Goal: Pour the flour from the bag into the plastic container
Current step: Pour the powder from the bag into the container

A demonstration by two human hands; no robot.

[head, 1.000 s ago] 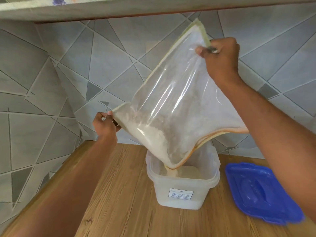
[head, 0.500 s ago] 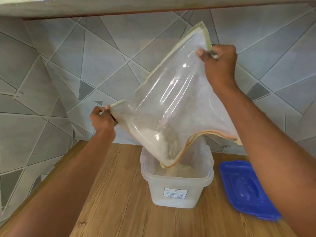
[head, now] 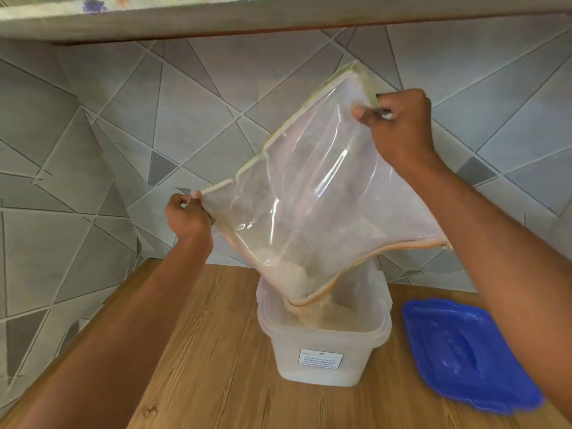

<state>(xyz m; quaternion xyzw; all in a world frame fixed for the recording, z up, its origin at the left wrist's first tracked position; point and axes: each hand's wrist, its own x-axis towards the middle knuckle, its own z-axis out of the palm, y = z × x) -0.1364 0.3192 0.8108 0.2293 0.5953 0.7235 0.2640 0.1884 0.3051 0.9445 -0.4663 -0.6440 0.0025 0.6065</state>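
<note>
Nearly all flour [head: 305, 308] had drained from the clear, tilted bag [head: 325, 193] into the container [head: 322, 345], left hand [head: 187, 219] and right hand [head: 399, 125] both pinching its corners.

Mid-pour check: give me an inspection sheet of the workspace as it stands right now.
Surface: wooden counter, set into a tiled corner.
Job's things: clear bag tilted with its lowest corner inside the open plastic container; flour gathered at that corner and falling into the container, which already holds some.
Clutter: blue lid lying flat on the counter to the right of the container, apart from it.
Grippers: left hand pinches the bag's lower left edge; right hand grips its raised upper edge.
Cables: nothing seen.
Surroundings: grey tiled wall behind and to the left; shelf overhead.
</note>
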